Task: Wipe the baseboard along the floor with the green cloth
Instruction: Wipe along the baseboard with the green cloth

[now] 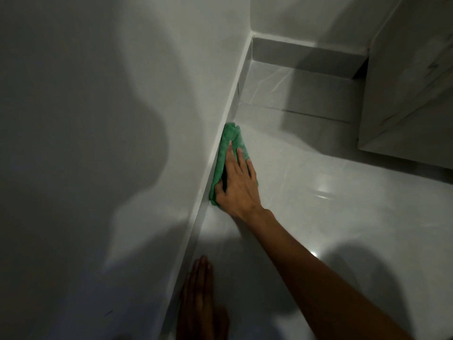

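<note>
A white baseboard (196, 231) runs diagonally from the bottom centre up to the far corner, between the white wall and the glossy floor. The green cloth (226, 148) is bunched against it about halfway along. My right hand (237, 185) lies flat on the cloth with fingers stretched forward, pressing it to the baseboard. My left hand (199, 303) rests palm down on the floor close to the baseboard at the bottom of the view, in shadow, holding nothing.
The white wall (85, 143) fills the left side. Glossy white floor tiles (331, 204) spread to the right. A marbled white cabinet (411, 82) stands at the right, and a second baseboard (306, 55) crosses the far corner.
</note>
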